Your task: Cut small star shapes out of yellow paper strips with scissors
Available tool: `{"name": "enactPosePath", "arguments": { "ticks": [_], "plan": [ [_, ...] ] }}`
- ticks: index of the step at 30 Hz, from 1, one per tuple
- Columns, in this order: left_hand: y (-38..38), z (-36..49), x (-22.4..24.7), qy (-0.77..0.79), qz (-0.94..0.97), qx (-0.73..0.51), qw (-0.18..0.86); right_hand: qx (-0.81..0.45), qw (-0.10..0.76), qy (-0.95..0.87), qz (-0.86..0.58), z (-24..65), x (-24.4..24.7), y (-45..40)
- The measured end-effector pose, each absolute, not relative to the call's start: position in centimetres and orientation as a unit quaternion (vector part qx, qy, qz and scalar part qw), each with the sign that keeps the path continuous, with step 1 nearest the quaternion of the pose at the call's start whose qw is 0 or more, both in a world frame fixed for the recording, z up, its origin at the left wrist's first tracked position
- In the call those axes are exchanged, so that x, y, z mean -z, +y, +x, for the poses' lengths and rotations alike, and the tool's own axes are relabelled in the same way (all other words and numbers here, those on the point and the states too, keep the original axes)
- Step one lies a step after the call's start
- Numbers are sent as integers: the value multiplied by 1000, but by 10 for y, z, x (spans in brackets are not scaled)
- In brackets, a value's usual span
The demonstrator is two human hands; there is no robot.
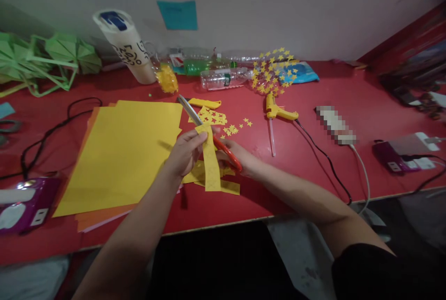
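Observation:
Between the thumb and fingers of my left hand [188, 151] hangs a yellow paper strip [211, 165] with faint marks on it. My right hand [237, 153] grips red-handled scissors [226, 150], whose blades point up and left behind the strip. Whether the blades touch the paper I cannot tell. More yellow strips [230, 187] lie on the table under my hands. Just beyond are small cut-out paper stars [230, 130] and a yellow piece with star-shaped holes [213, 116]. A yellow box cutter [205, 103] rests behind the scissor blades.
Yellow paper sheets [128, 151] over orange ones lie left on the red table [303, 179]. A glue gun [280, 109] with its cord and a phone [336, 126] lie right. Plastic bottles [223, 78], a star-covered clear object [273, 75] and a white tumbler [127, 49] line the back.

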State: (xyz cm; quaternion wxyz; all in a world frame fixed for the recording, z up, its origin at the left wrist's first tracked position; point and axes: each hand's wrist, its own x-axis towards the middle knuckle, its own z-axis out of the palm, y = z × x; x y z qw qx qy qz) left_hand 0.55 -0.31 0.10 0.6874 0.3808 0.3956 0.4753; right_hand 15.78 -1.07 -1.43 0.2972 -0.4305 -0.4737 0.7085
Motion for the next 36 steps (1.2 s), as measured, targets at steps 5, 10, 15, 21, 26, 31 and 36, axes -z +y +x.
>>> {"name": "enactPosePath", "arguments": {
  "ticks": [5,10,15,21,26,31,36],
  "plan": [
    [5,0,-2,449,420,-484,623,-657,394,-444,-464,180,8,-1],
    [-6,5,6,483,425,-346,683,-629,449,-457,-441,190,9,-1],
    [-14,10,13,456,414,-340,711,-662,415,-445,-438,185,12,-10],
    [-11,9,9,453,431,-351,697,-629,420,-460,-465,185,16,-12],
    [-9,11,9,432,370,-336,750,-616,418,-491,-453,188,20,-12],
    [-9,12,7,432,374,-334,750,-589,423,-512,-459,189,15,-13],
    [-4,6,8,509,449,-441,588,-572,356,-580,-457,198,5,-14]
  ]
}}
